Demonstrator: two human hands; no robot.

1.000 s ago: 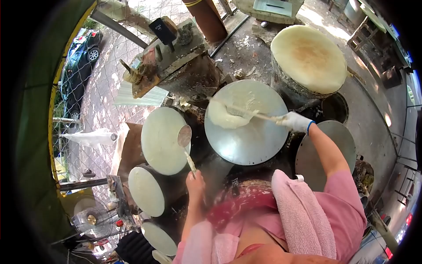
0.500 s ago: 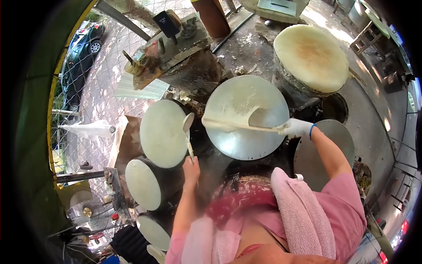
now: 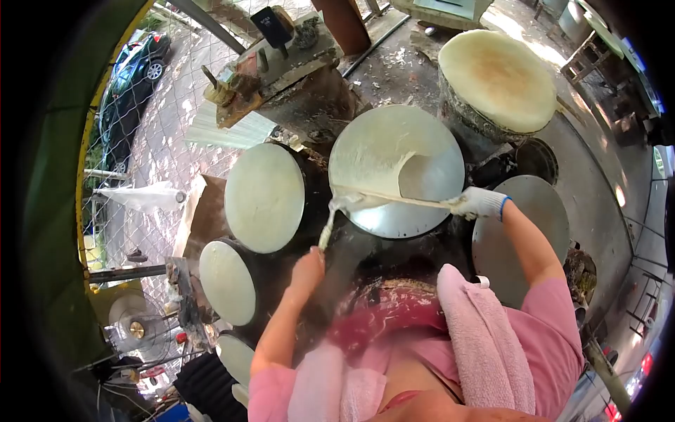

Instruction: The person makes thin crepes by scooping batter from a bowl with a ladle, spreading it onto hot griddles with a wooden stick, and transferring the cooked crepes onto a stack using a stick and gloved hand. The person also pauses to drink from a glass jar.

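Observation:
My bare left hand (image 3: 309, 271) is closed around the handle of a ladle (image 3: 326, 232). The ladle's bowl meets the far end of a long wooden spreader (image 3: 408, 200), at the left edge of the middle griddle. A white glove with a blue cuff covers my right hand (image 3: 481, 202), which grips the spreader's near end. The spreader lies across the front part of the round metal griddle (image 3: 430, 176). Pale batter (image 3: 369, 148) coats the griddle's left and back parts; a curved edge borders bare shiny metal at right.
Batter-covered round griddles (image 3: 264, 200) (image 3: 227, 281) stand at left. A large pale pancake (image 3: 496, 81) with a browned middle tops a drum at back right. A bare grey griddle (image 3: 520, 243) sits beside my right arm. A wire fence (image 3: 190, 77) runs along the left.
My left hand has moved up and right, bringing the ladle to the spreader's far end. The batter's edge on the griddle looks similar. The view has shifted slightly.

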